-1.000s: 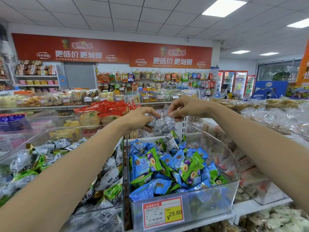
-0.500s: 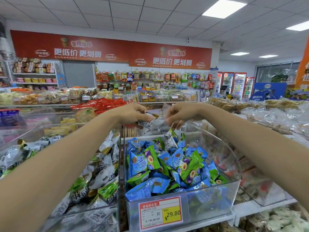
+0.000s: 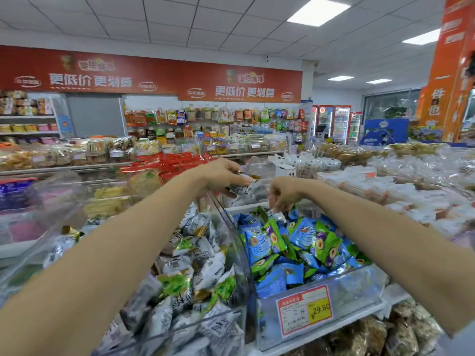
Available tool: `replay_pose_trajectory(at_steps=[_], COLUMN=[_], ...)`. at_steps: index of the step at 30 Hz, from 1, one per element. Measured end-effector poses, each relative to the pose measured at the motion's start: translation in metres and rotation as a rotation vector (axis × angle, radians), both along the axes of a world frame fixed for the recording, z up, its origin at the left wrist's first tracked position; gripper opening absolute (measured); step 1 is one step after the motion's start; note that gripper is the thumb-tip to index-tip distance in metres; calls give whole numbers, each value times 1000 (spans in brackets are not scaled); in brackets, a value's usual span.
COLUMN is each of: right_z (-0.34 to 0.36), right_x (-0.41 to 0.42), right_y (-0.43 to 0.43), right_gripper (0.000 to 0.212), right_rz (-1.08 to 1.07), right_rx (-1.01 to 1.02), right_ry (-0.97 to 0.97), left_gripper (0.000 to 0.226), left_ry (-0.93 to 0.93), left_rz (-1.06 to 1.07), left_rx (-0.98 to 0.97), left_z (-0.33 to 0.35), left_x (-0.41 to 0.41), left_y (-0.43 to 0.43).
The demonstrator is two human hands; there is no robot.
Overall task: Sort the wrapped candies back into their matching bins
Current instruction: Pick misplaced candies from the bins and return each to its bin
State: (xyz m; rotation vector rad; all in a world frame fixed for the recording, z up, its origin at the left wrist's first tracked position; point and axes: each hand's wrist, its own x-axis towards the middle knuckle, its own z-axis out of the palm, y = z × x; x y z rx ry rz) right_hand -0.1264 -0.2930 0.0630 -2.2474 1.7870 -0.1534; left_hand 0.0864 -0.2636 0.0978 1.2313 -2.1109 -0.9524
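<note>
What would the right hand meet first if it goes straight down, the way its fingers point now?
Probably the blue and green candies heaped in the clear bin. The right hand already hangs just over that pile's far end, though depth is unclear.

Two bare forearms, no sleeves, watch or rings visible; left hand (image 3: pixel 221 177) and right hand (image 3: pixel 286 192) ungloved.

Two hands, two clear plastic bins

Two bare hands; two clear plastic bins (image 3: pixel 365 286); one red-and-yellow price label (image 3: pixel 304 310); candies uncountable.
</note>
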Motion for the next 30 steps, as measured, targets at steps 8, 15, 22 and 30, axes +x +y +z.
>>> replay_pose_trajectory(at_steps=[8,15,22,30], right_z=[49,46,46,12], right_x=[-15,6,13,-7], right_y=[36,46,47,17], right_gripper=[12,7,16,26], right_rz=[114,154,173,7], right_rx=[-25,-95,-155,-99], right_ry=[-438,-630,-713,-511], left_gripper=[34,18,51,53], left_ry=[73,254,330,264], left_rz=[38,15,-41,55], left_rx=[-2,201,196,-21], left_z=[-12,-14,-13,-11], left_x=[7,2,4,10], left_y=[-14,-9,-13,-20])
